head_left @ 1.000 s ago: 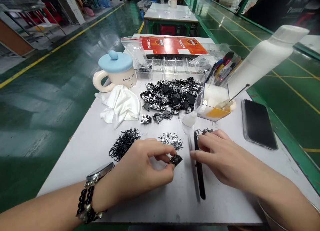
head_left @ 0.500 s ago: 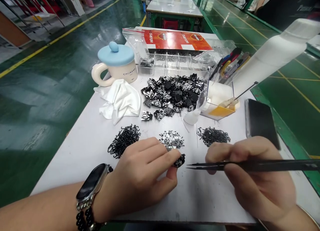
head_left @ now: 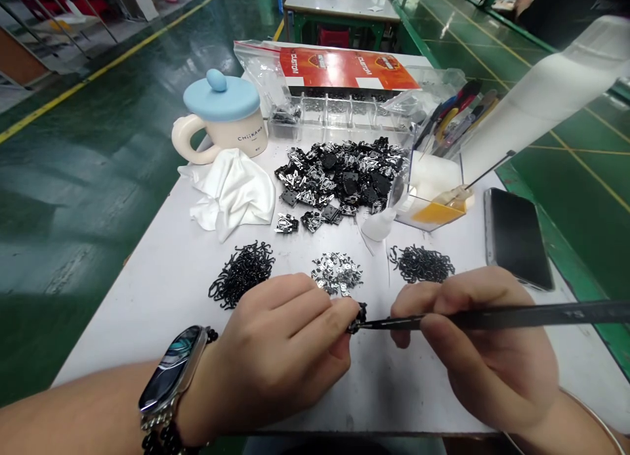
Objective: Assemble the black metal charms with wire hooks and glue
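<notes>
The left hand (head_left: 275, 353) is curling almost shut, pinching a small black part (head_left: 357, 318) between thumb and fingertips and holding it just above the bench (head_left: 384, 402), apparently to present it steadily. The right hand (head_left: 472, 343) is gripping a long pair of black tweezers (head_left: 492, 318) much like a pen, their closed tips reaching in to the part. Both hands are meeting close together, likely for fine control. Just beyond them, 3 small piles are sitting in a row within easy reach, seemingly kept apart by type: black wire clips (head_left: 241, 273), silver metal pieces (head_left: 336, 272) and more black clips (head_left: 422, 264). Farther out, a larger heap of black and silver parts (head_left: 339, 179) is lying before a clear compartment tray (head_left: 339, 110), while a white cloth (head_left: 231, 195), a blue-lidded mug (head_left: 221, 113) and a phone (head_left: 516, 238) are sitting off to the sides, clear of the hands.
</notes>
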`<state>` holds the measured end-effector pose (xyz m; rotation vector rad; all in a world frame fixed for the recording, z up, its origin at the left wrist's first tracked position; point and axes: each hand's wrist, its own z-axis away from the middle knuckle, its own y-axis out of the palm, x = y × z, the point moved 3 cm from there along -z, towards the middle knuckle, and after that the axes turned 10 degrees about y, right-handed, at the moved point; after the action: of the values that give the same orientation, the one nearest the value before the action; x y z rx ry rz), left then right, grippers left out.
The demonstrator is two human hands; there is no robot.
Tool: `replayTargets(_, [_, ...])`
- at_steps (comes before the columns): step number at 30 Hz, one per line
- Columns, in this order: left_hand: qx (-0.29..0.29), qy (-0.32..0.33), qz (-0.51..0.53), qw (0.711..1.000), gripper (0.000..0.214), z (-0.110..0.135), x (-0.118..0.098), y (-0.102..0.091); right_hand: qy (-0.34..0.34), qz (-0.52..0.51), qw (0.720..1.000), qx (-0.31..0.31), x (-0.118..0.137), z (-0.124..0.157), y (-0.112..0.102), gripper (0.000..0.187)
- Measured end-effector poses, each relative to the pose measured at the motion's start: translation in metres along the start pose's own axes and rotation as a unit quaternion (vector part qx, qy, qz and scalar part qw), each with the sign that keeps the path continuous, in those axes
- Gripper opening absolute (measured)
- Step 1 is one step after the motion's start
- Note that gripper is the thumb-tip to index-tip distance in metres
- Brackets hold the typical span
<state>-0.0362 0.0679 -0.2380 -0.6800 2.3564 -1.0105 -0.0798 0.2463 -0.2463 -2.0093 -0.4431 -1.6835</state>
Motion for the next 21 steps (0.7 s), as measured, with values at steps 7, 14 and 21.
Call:
replayTargets(7, [-0.004,-0.009,0.018,1.000,0.025,0.001,0.001,0.001,-0.013,0.052,0.998,0.019,0.004,0.000,-0.003,0.021])
replayTargets(14, [0.008,-0.002,0.025,1.000,0.026,0.001,0.000,0.002,-0.015,0.066,0.995,0.077,0.014,-0.005,-0.002,0.021])
replayTargets(21, [0.022,0.003,0.020,1.000,0.022,0.000,0.000,0.002,0.013,0.086,0.993,0.083,0.016,-0.004,-0.006,0.017])
